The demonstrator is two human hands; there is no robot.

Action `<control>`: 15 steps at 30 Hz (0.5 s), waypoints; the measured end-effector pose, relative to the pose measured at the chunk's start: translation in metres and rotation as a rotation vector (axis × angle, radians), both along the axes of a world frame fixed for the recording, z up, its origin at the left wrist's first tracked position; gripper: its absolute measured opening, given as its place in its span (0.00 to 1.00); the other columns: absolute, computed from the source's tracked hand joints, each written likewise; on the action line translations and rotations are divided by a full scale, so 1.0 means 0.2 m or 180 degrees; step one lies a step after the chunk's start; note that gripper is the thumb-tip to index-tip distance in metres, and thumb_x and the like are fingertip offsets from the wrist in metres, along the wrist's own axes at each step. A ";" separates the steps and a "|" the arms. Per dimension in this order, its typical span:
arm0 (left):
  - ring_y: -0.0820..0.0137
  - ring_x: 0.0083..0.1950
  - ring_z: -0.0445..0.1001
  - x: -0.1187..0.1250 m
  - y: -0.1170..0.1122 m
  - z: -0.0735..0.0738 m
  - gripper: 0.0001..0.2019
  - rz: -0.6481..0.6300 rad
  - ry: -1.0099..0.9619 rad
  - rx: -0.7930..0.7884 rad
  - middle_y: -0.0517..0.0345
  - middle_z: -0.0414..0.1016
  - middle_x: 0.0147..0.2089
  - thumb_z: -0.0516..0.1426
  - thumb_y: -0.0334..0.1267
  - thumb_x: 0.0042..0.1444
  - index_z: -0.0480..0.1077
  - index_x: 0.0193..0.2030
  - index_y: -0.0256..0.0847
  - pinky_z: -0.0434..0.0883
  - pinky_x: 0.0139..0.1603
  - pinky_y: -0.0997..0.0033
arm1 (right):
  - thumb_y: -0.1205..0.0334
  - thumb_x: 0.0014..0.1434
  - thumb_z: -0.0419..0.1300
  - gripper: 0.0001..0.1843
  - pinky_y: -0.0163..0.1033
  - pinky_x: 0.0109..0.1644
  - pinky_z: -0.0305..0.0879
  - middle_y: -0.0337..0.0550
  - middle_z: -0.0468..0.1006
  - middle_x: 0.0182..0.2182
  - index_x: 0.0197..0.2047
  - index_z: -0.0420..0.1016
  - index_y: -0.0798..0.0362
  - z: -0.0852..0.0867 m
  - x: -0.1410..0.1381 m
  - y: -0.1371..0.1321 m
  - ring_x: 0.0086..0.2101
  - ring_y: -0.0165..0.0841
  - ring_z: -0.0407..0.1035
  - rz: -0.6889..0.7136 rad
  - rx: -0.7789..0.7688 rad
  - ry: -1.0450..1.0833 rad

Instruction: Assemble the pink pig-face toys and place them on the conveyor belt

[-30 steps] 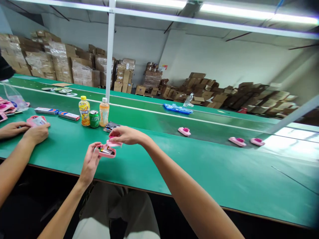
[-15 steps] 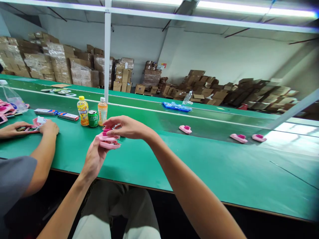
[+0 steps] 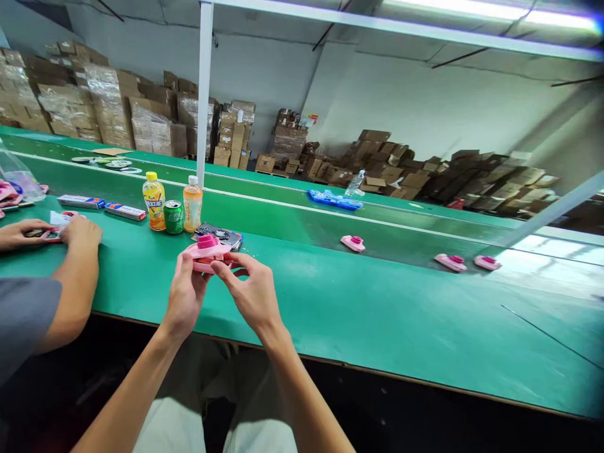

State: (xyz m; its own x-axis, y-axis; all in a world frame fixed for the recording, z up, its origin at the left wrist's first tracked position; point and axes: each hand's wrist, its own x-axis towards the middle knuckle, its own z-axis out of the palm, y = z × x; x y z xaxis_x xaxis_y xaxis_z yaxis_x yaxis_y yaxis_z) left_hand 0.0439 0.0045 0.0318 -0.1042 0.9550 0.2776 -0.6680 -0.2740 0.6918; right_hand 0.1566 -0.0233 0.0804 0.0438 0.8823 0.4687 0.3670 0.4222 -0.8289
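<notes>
Above the green table point(image 3: 358, 327) I hold a pink toy camera point(image 3: 206, 250) with a darker pink round lens on top. A gap shows between its upper and lower shells, with reddish parts inside. My left hand point(image 3: 185, 297) is closed around its left end, the thumb along the near side. At the right end my right hand point(image 3: 255, 290) pinches the shells by their edge with thumb and fingers. Just behind the toy lies a dark flat packet or tray of small parts point(image 3: 219, 235), partly hidden by it.
On the left a co-worker's hands point(image 3: 81, 231) handle a pink piece. A yellow-capped bottle point(image 3: 155, 202), a green can point(image 3: 173, 218) and an orange drink bottle point(image 3: 193, 206) stand behind my left hand. Several pink toy cameras point(image 3: 353, 243) sit on the belt to the right.
My right hand has come down from the top of the toy camera to its right edge. The lens now shows uncovered, and the dark packet behind has come into view.
</notes>
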 end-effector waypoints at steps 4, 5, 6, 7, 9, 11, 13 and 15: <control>0.66 0.48 0.81 0.04 0.00 0.00 0.20 0.0194 -0.0172 -0.0034 0.52 0.81 0.50 0.59 0.55 0.65 0.70 0.53 0.42 0.76 0.52 0.67 | 0.49 0.65 0.62 0.15 0.37 0.43 0.69 0.42 0.83 0.42 0.45 0.79 0.51 -0.07 -0.01 0.02 0.41 0.34 0.75 -0.0009 0.0130 0.0222; 0.67 0.48 0.81 0.05 0.00 0.01 0.20 0.0271 -0.0199 -0.0055 0.53 0.81 0.49 0.59 0.55 0.65 0.69 0.54 0.43 0.76 0.51 0.67 | 0.49 0.66 0.61 0.15 0.36 0.42 0.69 0.43 0.82 0.43 0.46 0.78 0.51 -0.09 -0.01 0.02 0.42 0.35 0.74 0.0019 0.0134 0.0252; 0.68 0.48 0.81 0.06 -0.01 0.01 0.19 0.0336 -0.0203 -0.0083 0.54 0.81 0.49 0.59 0.54 0.65 0.68 0.55 0.45 0.76 0.51 0.68 | 0.48 0.67 0.60 0.15 0.36 0.41 0.69 0.43 0.81 0.43 0.46 0.78 0.51 -0.10 -0.01 0.03 0.42 0.35 0.74 0.0056 0.0129 0.0281; 0.68 0.48 0.81 0.07 -0.01 0.01 0.20 0.0368 -0.0191 -0.0110 0.55 0.81 0.50 0.59 0.54 0.65 0.67 0.57 0.46 0.76 0.51 0.68 | 0.48 0.67 0.59 0.16 0.36 0.41 0.69 0.43 0.81 0.43 0.47 0.77 0.51 -0.12 -0.01 0.03 0.43 0.35 0.74 0.0089 0.0122 0.0309; 0.67 0.49 0.81 0.08 -0.02 0.02 0.22 0.0323 -0.0161 -0.0133 0.54 0.80 0.53 0.59 0.55 0.65 0.65 0.59 0.48 0.76 0.50 0.69 | 0.47 0.68 0.57 0.16 0.37 0.42 0.69 0.43 0.81 0.42 0.46 0.77 0.51 -0.14 -0.01 0.04 0.43 0.35 0.74 0.0121 0.0117 0.0359; 0.67 0.47 0.81 0.09 -0.02 0.02 0.25 0.0252 -0.0156 -0.0119 0.54 0.79 0.52 0.62 0.57 0.61 0.65 0.58 0.47 0.77 0.46 0.71 | 0.46 0.69 0.57 0.18 0.38 0.44 0.69 0.43 0.81 0.42 0.45 0.77 0.51 -0.15 -0.01 0.05 0.42 0.35 0.74 0.0122 0.0106 0.0434; 0.70 0.43 0.81 0.10 -0.02 0.02 0.27 0.0257 -0.0172 -0.0127 0.57 0.79 0.48 0.67 0.56 0.56 0.65 0.55 0.47 0.77 0.42 0.75 | 0.44 0.69 0.57 0.19 0.39 0.45 0.69 0.43 0.81 0.42 0.45 0.77 0.51 -0.17 0.00 0.05 0.42 0.35 0.75 0.0103 0.0108 0.0502; 0.72 0.41 0.81 0.11 -0.03 0.03 0.27 0.0241 -0.0198 -0.0154 0.60 0.78 0.45 0.69 0.53 0.54 0.64 0.53 0.47 0.76 0.40 0.78 | 0.43 0.68 0.57 0.19 0.40 0.46 0.70 0.44 0.81 0.42 0.46 0.77 0.51 -0.19 0.00 0.04 0.42 0.36 0.75 0.0028 0.0178 0.0533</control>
State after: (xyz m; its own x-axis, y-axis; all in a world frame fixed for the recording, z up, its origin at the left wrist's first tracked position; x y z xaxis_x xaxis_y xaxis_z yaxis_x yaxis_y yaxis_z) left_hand 0.0656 -0.0009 0.0370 -0.1923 0.9559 0.2221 -0.6887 -0.2927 0.6634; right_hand 0.1571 -0.0147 0.0421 0.1177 0.8558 0.5038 0.2219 0.4718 -0.8533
